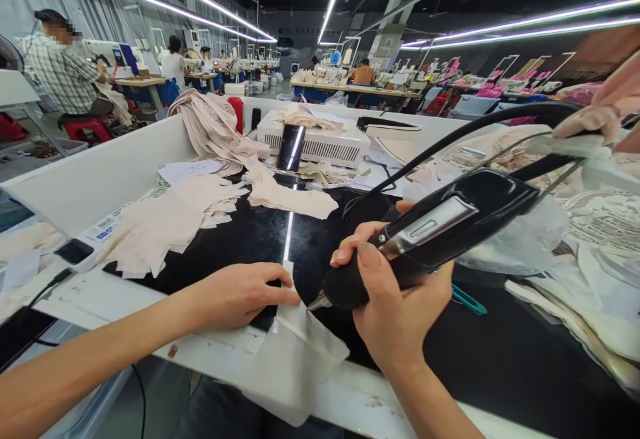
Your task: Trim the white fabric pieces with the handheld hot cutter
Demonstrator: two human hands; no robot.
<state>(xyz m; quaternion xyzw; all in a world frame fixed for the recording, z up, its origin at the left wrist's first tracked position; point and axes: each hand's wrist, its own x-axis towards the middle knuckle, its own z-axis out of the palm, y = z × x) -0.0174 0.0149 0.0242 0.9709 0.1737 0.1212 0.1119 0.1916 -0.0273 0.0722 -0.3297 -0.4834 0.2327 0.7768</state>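
Two hands: right (400, 312) clamped round black tool (465, 226); left (245, 296) half-curled, touching pale sheet (287, 356).

The handheld tool (465, 234) is black with a silver plate (427, 227) on its side; the tabletop (520, 332) is black too, its front edge (220, 354) white. The sheet (283, 366) at the tool's tip is milky off-white, the fanned cloth pieces (175, 216) pale peach-cream. The tall spool (236, 114) is red, the loop-shaped clip (470, 300) teal, the slotted box (320, 136) white. The lace (607, 222) at right carries a cream openwork pattern, while the shirt (57, 79) at far left shows dark checks on white
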